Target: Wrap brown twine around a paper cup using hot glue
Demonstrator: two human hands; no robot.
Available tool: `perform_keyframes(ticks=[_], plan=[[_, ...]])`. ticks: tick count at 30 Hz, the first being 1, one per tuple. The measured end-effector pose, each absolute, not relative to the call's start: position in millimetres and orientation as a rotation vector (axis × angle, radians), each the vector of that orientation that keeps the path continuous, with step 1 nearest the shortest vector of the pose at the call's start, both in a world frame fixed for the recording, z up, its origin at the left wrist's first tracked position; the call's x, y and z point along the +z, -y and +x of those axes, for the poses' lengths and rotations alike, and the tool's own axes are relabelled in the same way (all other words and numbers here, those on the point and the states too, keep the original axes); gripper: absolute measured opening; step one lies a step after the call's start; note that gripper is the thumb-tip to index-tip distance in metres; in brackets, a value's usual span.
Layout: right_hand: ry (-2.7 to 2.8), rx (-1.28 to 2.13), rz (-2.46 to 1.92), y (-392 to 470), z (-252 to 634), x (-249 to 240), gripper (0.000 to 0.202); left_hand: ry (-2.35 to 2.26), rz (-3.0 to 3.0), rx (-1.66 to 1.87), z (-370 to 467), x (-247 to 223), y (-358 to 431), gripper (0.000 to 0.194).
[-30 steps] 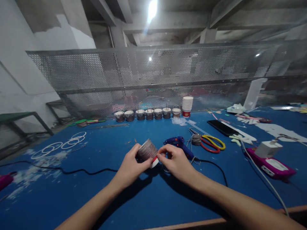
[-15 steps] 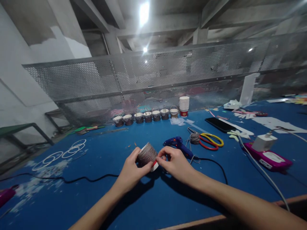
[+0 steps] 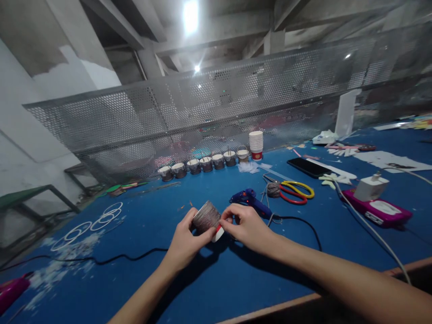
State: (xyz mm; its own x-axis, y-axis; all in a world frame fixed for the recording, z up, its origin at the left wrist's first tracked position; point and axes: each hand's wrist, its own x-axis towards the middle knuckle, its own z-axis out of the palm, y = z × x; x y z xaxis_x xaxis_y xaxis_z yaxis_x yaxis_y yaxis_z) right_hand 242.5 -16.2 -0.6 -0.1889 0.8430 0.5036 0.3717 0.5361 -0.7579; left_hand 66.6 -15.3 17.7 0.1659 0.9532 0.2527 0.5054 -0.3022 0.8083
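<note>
Swinging slightly, my view has tilted over the last second, yet little has altered where my hands work. My left hand is clamped around a small paper cup wound in grey-brown cord, tipping it above the blue surface, nearer the wood-trimmed front edge than the far edge. My right hand meets the cup at its lower right end, thumb and forefinger drawn together against it; I cannot tell whether a strand is pinched between them.

Between my fingers, a bright red band and a white end show much as they did a moment ago, so the corded part has not visibly grown and, as I judge it, that end remains uncovered. My right fingertips have kept to nearly the same spot, which suggests close work on one place.

Beyond my right hand, toward the far edge, lie a blue plastic glue gun, a grey ball of cord and scissors with red and yellow handles. Along the far edge stands a row of dark-sided, white-mouthed cups, beside a tall stack of white-rimmed paper cups; none of these has moved.
</note>
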Motion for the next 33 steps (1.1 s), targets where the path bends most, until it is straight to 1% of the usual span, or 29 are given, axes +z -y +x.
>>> perform_keyframes(ticks=[16, 22, 33], plan=[[1.783, 0.613, -1.026, 16.9, 245.8, 5.3, 0.014, -1.327, 2.012, 1.084, 66.0, 24.1, 18.5, 0.015], [1.773, 0.615, -1.046, 15.1, 245.6, 2.5, 0.012, -1.296, 1.96, 1.077, 63.9, 23.0, 17.1, 0.016], [1.638, 0.999, -1.159, 16.6, 249.6, 15.2, 0.009, -1.273, 1.932, 1.053, 57.3, 15.6, 12.5, 0.02]])
